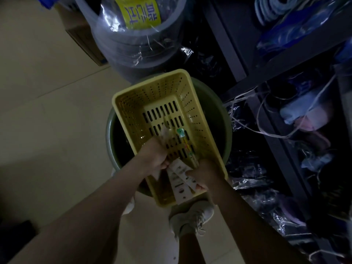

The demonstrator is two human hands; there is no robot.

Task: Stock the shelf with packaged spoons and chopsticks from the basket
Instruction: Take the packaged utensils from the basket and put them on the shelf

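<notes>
Both hands reach into the yellow basket (167, 130) perched on a green tub (219, 115), the left hand (155, 156) gripping clear-wrapped packets (165, 134), the right hand (202, 173) pinching white-carded packs (180, 180) — light, slippery, probably best held at the stiff card ends.

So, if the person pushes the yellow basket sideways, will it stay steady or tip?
It would probably slide or tip easily. The yellow basket sits tilted on the rim of the round green tub, not on the floor. It looks like thin perforated plastic, nearly empty, so likely light. Both hands, left hand and right hand, are inside it.
</notes>
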